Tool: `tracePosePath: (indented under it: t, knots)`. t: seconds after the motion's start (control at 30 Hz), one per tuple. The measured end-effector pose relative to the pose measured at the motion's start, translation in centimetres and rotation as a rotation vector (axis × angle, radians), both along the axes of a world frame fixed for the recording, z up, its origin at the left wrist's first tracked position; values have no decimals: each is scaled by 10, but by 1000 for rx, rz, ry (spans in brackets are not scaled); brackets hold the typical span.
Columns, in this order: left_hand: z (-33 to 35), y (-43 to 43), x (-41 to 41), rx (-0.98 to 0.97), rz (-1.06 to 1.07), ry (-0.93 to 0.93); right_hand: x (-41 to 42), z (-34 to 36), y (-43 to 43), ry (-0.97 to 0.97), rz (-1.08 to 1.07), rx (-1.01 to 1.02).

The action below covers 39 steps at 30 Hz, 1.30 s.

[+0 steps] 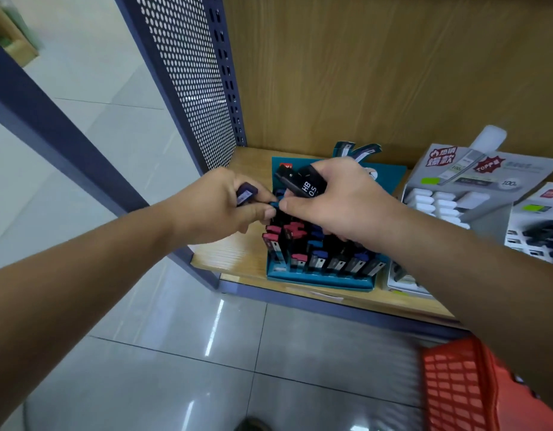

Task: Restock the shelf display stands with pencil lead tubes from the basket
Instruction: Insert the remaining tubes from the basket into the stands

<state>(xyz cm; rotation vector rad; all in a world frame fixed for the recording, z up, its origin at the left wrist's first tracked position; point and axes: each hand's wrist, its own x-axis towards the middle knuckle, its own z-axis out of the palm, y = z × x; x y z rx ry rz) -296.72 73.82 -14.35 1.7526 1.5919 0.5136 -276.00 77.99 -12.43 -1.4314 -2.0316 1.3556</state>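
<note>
Head view: the teal stand sits on the shelf, its rows holding red- and blue-capped tubes. Over the stand's left edge, the left hand grips a dark blue tube. Over its back rows, the right hand clasps black tubes marked HB 0.5. Both thumbs meet at a blue cap; can't tell which one holds it. The red basket is below-right of the stand, and the grey stand is just right of it.
</note>
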Motion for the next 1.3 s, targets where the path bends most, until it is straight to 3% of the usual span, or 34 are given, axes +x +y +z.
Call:
tracePosePath:
  t: [0.17,0.43,0.57,0.8,1.13,1.3]
  knots:
    - [-1,-10,5,-50,73,-86,-9,3,4,-83,131,51]
    - [-13,-51,24,-19,339,-419,-16,5,6,-255,269,212]
    - [-28,-68,20,5,443,-423,-15,6,8,-316,329,321]
    - [-26,-67,12,-16,409,-393,-15,2,9,-282,300,305]
    - [-26,-64,9,-19,373,-397,-20,10,5,-444,463,451]
    - [-27,-61,7,-33,354,-379,-13,4,7,-373,443,440]
